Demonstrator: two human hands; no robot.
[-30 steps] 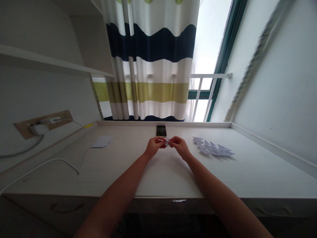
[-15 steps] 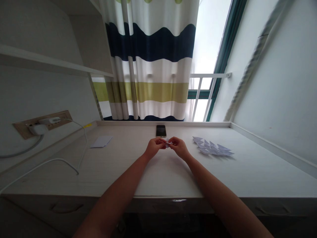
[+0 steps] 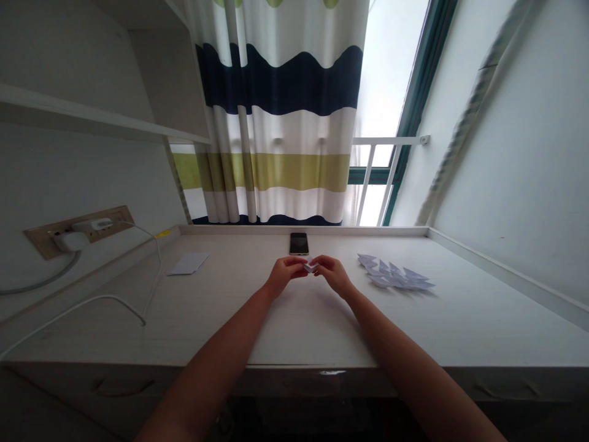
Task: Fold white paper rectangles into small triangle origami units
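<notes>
Both hands meet over the middle of the white desk. My left hand and my right hand each pinch an end of a small folded piece of white paper, held just above the desk. A black phone lies flat just beyond the hands. To the right of my right hand lies a pile of several folded white paper triangles.
A flat white sheet of paper lies at the desk's left. A white cable runs from a wall socket strip across the left side. A striped curtain and a window railing stand behind the desk.
The hands stay together in the same spot; the fingers have worked the small paper piece slightly between them. Nothing else has moved.
</notes>
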